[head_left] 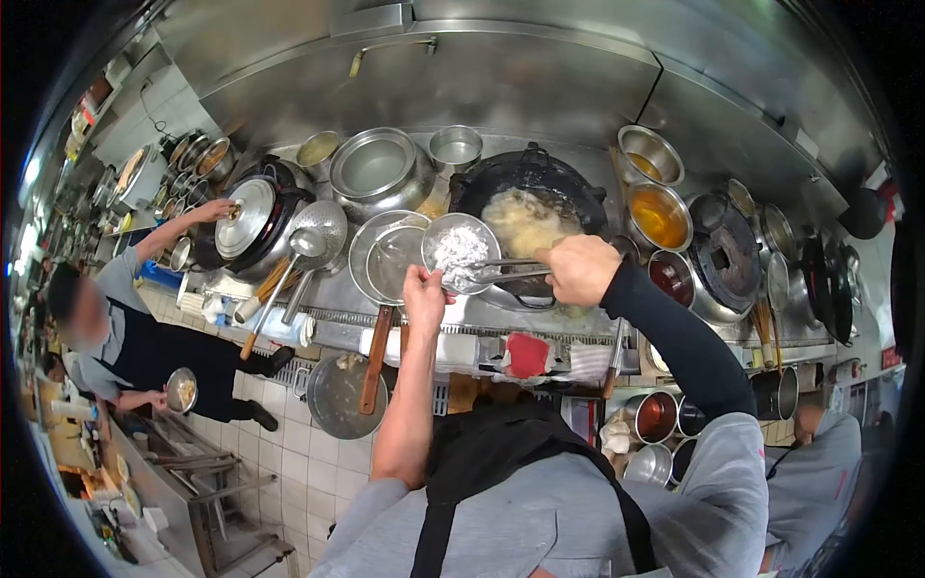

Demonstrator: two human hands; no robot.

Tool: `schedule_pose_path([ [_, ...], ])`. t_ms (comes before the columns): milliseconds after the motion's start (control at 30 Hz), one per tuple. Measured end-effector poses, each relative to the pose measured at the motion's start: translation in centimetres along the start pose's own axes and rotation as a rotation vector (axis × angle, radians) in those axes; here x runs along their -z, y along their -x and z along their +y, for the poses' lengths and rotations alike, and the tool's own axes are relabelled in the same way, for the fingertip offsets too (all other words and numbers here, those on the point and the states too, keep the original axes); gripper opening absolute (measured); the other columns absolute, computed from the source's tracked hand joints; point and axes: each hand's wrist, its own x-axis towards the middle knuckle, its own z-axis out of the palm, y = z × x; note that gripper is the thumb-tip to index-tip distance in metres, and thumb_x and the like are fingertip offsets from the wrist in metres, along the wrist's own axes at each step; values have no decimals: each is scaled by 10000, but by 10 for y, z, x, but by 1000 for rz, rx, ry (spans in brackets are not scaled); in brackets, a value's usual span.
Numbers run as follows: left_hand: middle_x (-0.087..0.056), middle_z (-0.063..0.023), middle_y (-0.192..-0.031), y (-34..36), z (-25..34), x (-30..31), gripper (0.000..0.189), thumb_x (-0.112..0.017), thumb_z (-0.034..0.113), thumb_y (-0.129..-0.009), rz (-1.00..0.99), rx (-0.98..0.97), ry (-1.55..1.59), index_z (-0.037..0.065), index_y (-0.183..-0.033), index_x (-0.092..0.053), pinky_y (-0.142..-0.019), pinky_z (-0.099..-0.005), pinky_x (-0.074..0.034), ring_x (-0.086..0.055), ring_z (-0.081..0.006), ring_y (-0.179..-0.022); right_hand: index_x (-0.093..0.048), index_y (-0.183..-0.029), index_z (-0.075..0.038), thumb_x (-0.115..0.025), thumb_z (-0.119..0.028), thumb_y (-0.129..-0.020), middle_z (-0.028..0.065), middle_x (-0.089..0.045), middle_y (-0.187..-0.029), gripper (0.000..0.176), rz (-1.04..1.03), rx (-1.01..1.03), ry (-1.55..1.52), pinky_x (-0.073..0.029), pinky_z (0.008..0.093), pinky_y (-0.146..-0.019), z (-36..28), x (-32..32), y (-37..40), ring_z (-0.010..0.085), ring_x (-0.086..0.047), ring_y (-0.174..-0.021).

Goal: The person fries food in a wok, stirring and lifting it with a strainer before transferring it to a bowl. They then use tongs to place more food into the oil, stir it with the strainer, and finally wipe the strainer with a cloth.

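Observation:
My left hand (424, 295) is closed on the near-left rim of a small metal bowl (488, 227) with white powdery pieces (459, 249) in it. From the right, my right hand (581, 268) grips metal tongs (515, 267), whose tips reach into that bowl. Just behind the tongs, a black wok (482, 183) holds bubbling oil with pale food (525, 220) frying in it. Left of the bowl, a wire strainer (393, 252) with a wooden handle rests over a metal basin.
A large pot (373, 162) stands behind the strainer. Bowls of yellow liquid (661, 216) and dark sauce (671, 277) are on the right. Ladles (320, 231) lie to the left. At far left a person (159, 342) touches a pot lid (247, 218); another person (819, 472) is at lower right.

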Motion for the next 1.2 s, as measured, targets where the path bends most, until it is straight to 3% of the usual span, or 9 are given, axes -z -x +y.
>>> schedule_pose_path([
  [133,-543,-76,-761,-8,-15,-5,176,-594,69,-989,6,33,-4,40,-912,-438,-443,-305,-536,-633,-196,-542,-714,-1023,-36,-644,-113,-770,211,-701,-780,273,121,-48,-46,-570,496,-702,0,26,22,387,-707,-760],
  [167,-549,-85,-767,-11,-19,-5,177,-592,68,-989,2,37,1,41,-911,-436,-437,-307,-535,-637,-200,-541,-711,-1110,-31,-657,-109,-799,221,-700,-800,325,169,-46,-67,-569,491,-695,1,38,31,384,-706,-769],
  [267,-564,-104,-779,-17,-31,-8,180,-588,66,-990,-17,46,17,46,-909,-429,-421,-311,-534,-648,-211,-538,-695,-1202,-13,-677,-122,-836,233,-710,-888,383,293,-60,-90,-559,496,-764,18,61,54,388,-705,-850],
  [467,-573,-105,-760,-23,-44,-13,176,-579,59,-994,-29,84,42,57,-913,-422,-420,-320,-544,-666,-229,-549,-687,-1201,17,-671,-111,-840,260,-709,-1010,383,489,-144,-141,-533,474,-864,38,101,91,406,-687,-967],
  [633,-588,-112,-769,-20,-40,-10,183,-583,64,-999,-7,130,62,60,-916,-420,-434,-322,-551,-658,-220,-541,-703,-1181,12,-677,-133,-825,270,-708,-1014,386,383,-352,-81,-527,475,-902,61,105,84,406,-685,-994],
  [900,-567,-83,-755,-13,-11,-4,185,-599,80,-1000,1,46,57,39,-905,-446,-437,-305,-545,-649,-199,-537,-746,-1067,-19,-594,-124,-791,251,-727,-985,332,201,-467,-20,-546,498,-907,144,-36,-15,407,-698,-987],
  [933,-571,-88,-747,-14,-10,-2,191,-600,83,-1000,6,23,52,32,-898,-447,-427,-300,-542,-652,-196,-529,-738,-988,0,-592,-121,-787,263,-723,-951,277,228,-494,-7,-554,507,-881,137,-38,-19,415,-700,-968],
  [1033,-592,-103,-722,-13,-4,5,207,-601,102,-1005,13,-36,10,22,-890,-449,-419,-302,-528,-655,-187,-526,-714,-1013,8,-658,-166,-822,259,-719,-912,264,293,-458,1,-555,515,-843,111,-18,-14,422,-701,-934],
  [1200,-607,-116,-693,-9,13,1,206,-604,104,-1004,2,-106,-104,17,-894,-453,-425,-323,-506,-648,-180,-522,-673,-1209,-30,-685,-169,-844,247,-704,-879,391,175,-176,-65,-539,521,-825,40,37,12,423,-691,-899],
])
